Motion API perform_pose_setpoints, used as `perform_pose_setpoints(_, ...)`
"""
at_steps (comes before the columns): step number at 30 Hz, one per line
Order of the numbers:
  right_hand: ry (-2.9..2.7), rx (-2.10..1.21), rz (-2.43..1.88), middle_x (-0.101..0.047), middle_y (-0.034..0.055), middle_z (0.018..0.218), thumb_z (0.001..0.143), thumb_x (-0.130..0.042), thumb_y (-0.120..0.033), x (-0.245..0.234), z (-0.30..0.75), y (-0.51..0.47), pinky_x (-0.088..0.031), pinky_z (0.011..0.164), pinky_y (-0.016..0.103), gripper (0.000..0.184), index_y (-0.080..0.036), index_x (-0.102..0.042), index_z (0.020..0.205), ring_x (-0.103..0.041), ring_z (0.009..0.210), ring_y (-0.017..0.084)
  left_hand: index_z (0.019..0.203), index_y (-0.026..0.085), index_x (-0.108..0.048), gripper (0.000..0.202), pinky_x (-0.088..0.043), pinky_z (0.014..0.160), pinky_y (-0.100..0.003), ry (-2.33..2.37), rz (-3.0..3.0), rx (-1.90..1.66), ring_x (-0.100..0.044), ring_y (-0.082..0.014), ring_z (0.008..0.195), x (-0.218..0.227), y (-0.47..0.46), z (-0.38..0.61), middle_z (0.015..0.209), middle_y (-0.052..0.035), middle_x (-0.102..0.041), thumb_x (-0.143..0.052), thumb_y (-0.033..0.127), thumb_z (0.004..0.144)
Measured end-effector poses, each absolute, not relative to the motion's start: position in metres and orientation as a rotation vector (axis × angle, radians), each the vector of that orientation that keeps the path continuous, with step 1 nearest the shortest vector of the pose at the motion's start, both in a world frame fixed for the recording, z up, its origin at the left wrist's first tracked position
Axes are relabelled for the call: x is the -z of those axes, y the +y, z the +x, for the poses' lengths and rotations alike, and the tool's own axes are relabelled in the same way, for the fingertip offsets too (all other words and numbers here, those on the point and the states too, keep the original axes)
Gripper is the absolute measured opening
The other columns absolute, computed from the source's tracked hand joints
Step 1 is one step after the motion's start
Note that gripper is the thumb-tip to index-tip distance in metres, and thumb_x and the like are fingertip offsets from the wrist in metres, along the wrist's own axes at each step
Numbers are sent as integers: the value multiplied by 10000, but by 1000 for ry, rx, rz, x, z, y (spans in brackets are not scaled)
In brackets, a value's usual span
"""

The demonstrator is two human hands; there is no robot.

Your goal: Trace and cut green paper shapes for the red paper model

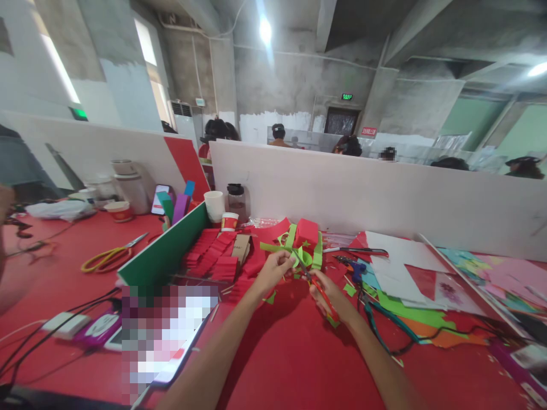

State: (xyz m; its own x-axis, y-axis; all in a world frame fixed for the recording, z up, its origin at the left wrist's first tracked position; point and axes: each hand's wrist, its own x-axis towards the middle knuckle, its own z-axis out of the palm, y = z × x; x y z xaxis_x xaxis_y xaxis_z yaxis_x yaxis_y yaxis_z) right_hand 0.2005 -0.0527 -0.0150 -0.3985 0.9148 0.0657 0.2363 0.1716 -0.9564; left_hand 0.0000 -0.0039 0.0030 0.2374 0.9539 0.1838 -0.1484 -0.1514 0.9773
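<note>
My left hand point(273, 269) pinches a strip of green paper point(299, 255) over the red table point(282, 347). My right hand point(330, 291) is closed round red-handled scissors point(318, 287), whose blades point up into the green strip. Behind the hands lie looped green strips point(317, 250) and a red paper block point(306, 232). Stacks of cut red paper pieces point(213, 253) sit to the left of my left hand. Small green scraps point(349, 289) lie on the table round the hands.
A green board point(164, 250) stands on edge at the left, with a paper cup point(214, 206), a small red cup point(229, 221) and a jar point(236, 199) behind it. Yellow scissors point(109, 256) lie far left. Coloured paper sheets point(410, 273) and black cables point(384, 330) spread to the right. A white partition point(384, 193) backs the table; people sit beyond.
</note>
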Motion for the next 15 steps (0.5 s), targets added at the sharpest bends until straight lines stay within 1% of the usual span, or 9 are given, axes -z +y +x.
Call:
perform_pose_setpoints(3, -1750, -1272, -1074, -419, -95, 592, 907, -565, -560, 13, 200, -53, -301, 320, 179, 367, -233, -499, 1061, -322, 322, 54, 777, 167, -553, 436, -432, 549, -230, 833, 1343, -1206, -558, -111, 523, -5, -4, 0, 603, 8, -636, -740, 557, 719)
perform_pose_setpoints(6, -1748, -1264, -1076, -429, -96, 590, 898, -595, -541, 15, 199, -52, -295, 314, 175, 356, -232, -494, 1045, -330, 323, 53, 765, 168, -552, 442, -426, 543, -229, 825, 1351, -1205, -541, -104, 509, -7, -4, 1, 600, 7, -636, -741, 564, 711)
perform_pose_setpoints(10, -1733, -1257, -1076, -412, -103, 574, 899, -589, -548, 19, 199, -48, -297, 308, 174, 360, -229, -495, 1037, -325, 321, 55, 770, 167, -549, 445, -426, 545, -230, 824, 1354, -1203, -533, -102, 506, -7, -4, 1, 596, 7, -633, -734, 568, 714)
perform_pose_setpoints(15, -1708, -1279, -1069, -426, -101, 571, 880, -605, -570, 20, 199, -48, -305, 311, 180, 399, -227, -502, 1055, -336, 320, 58, 807, 169, -548, 418, -418, 541, -226, 778, 1333, -1181, -532, -98, 511, -6, -6, 2, 616, 21, -623, -765, 511, 705)
